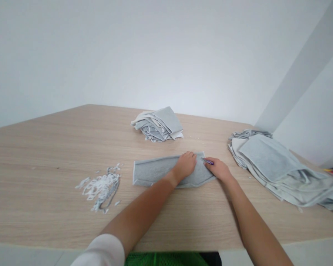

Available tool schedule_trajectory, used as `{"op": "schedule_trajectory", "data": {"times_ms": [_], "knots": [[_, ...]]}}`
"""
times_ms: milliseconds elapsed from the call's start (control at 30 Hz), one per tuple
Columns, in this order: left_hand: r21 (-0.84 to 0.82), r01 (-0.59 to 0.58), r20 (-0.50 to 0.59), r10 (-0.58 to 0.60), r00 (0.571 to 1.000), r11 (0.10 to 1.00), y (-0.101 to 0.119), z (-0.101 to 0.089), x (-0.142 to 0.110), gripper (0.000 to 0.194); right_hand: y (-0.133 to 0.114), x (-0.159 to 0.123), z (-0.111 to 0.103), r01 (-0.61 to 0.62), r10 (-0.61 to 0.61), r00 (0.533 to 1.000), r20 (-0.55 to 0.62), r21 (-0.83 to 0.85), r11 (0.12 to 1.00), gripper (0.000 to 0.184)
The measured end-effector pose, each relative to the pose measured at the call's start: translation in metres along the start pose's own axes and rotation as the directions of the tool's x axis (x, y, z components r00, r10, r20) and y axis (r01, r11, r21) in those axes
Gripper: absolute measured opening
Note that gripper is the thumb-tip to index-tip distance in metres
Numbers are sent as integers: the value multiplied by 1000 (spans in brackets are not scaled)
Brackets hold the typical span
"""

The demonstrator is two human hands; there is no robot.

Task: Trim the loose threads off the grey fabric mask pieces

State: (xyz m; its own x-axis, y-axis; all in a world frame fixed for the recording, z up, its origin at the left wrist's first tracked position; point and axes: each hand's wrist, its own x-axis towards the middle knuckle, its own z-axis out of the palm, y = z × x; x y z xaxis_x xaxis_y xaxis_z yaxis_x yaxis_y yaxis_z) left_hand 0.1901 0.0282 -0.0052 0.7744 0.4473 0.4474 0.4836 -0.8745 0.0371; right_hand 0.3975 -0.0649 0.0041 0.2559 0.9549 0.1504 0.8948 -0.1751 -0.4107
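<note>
A long grey fabric piece lies flat on the wooden table in front of me. My left hand rests on its right part, fingers curled and pressed down on the cloth. Just to the right, my right hand is closed around a small purple tool, whose tip touches the fabric's right end near the top edge. What kind of tool it is I cannot make out.
A stack of folded grey fabric pieces sits behind the work. A larger, looser pile of grey pieces spreads along the right side. Thin white and grey trimmings lie scattered to the left. Something green shows below the table's near edge.
</note>
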Motion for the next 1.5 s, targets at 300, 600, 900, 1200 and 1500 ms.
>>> {"op": "schedule_trajectory", "data": {"times_ms": [300, 600, 900, 1200, 1500], "knots": [[88, 111, 18, -113, 993, 990, -11, -11, 10, 26, -10, -10, -13, 35, -39, 993, 109, 35, 999, 34], [-69, 127, 56, -123, 991, 989, -12, -17, 10, 22, -1, -5, -5, -66, 65, 998, 16, 168, 983, 45], [-327, 67, 73, -46, 996, 943, -16, -13, 6, 14, 5, 6, 8, -86, 97, 985, -142, 79, 993, 39], [-363, 50, -4, -55, 998, 930, -5, -11, 1, 26, 13, 17, 9, 0, 32, 994, -104, 299, 954, 49], [-465, 143, 59, -130, 990, 874, -6, 4, 8, 30, 5, 15, 10, 95, -54, 995, -88, 576, 812, 48]]}}
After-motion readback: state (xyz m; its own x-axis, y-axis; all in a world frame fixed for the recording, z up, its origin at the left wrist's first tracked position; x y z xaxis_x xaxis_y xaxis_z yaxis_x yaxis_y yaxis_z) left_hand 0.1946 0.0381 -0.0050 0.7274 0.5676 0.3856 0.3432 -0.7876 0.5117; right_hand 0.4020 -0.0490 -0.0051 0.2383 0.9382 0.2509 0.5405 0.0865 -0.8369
